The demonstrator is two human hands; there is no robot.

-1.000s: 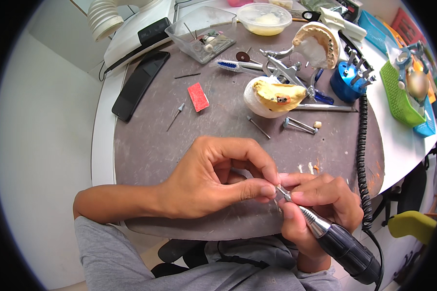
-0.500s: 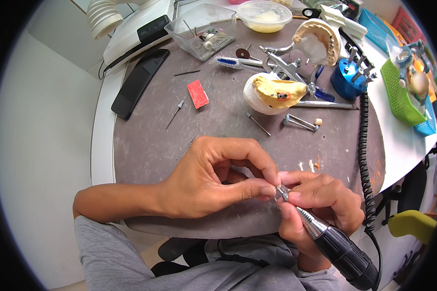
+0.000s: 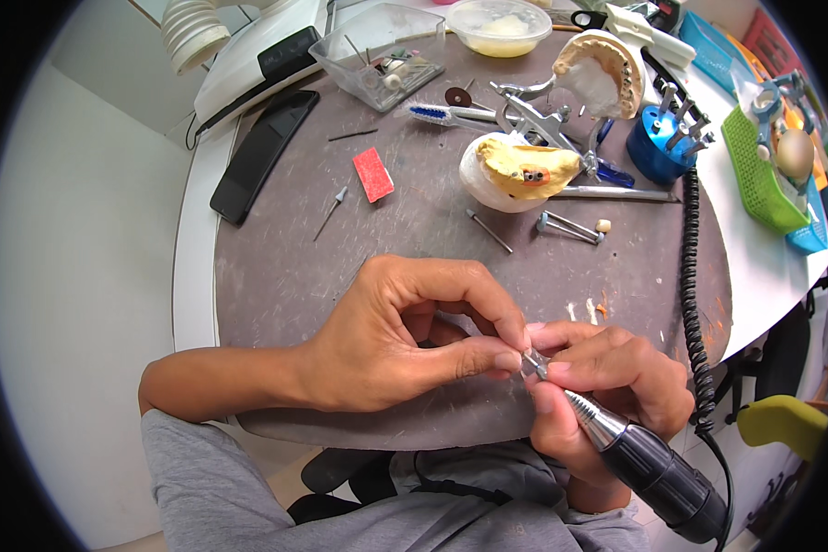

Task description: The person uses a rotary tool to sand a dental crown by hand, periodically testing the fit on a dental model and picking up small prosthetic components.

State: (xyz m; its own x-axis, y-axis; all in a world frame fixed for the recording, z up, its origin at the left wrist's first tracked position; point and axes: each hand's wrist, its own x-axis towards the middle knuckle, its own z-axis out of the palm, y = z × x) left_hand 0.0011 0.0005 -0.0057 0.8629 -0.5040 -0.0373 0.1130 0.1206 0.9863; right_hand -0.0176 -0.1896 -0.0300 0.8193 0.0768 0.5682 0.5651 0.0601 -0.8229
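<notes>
My right hand [image 3: 616, 382] is wrapped round a black and silver rotary handpiece [image 3: 658, 469], its tapered metal nose pointing up and left. At the nose's tip my left hand [image 3: 414, 336] pinches with thumb and forefinger. Between the fingertips of both hands shows a small clear, shiny bit [image 3: 532, 364], too small to name. My fingertips hide part of it and the end of the handpiece's bit. Both hands meet over the near edge of the brown work mat [image 3: 285, 304].
Beyond my hands stand a yellow and white dental model [image 3: 529, 175], an upper-jaw model [image 3: 603, 78] and a blue bur holder [image 3: 662, 147]. A red block [image 3: 373, 176], loose burs [image 3: 489, 231] and a phone [image 3: 265, 156] lie around. A coiled cord [image 3: 690, 304] runs down the right.
The rear of the handpiece has swung slightly to the right, and my right hand has shifted a little with it. My left hand keeps its pinch.
</notes>
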